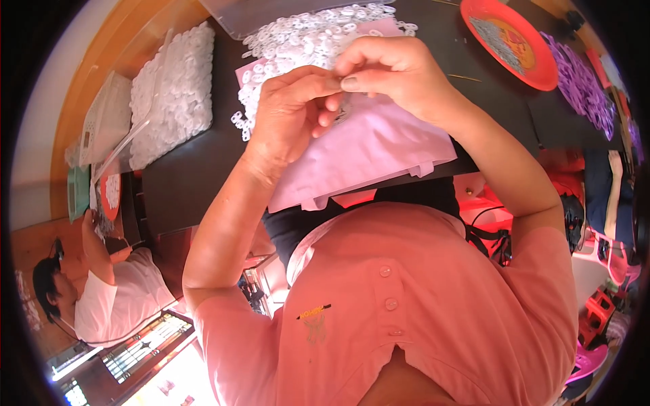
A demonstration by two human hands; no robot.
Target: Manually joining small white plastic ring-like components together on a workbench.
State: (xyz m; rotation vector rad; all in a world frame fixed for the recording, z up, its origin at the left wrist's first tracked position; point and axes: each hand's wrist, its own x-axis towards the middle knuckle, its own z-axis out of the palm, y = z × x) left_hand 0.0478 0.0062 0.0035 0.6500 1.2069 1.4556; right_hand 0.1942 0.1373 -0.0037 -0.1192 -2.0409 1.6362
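Observation:
My left hand (291, 101) and my right hand (399, 71) meet above a pink cloth (379, 145), fingertips pinched together. Whatever they hold between thumbs and forefingers is too small or hidden to make out. Just beyond them, a heap of small white oval rings (291, 40) spreads over the cloth's far part. Loose rings have also strayed left of my left hand. The cloth, which has strap-like loops along its near edge, hangs toward my lap.
On the dark table (183, 193), a clear bag packed with white pieces (179, 95) stands at left. A red plate (538, 73) of small grey pieces lies at far right, beside a purple bundle (582, 84). Another person (122, 298) works at lower left.

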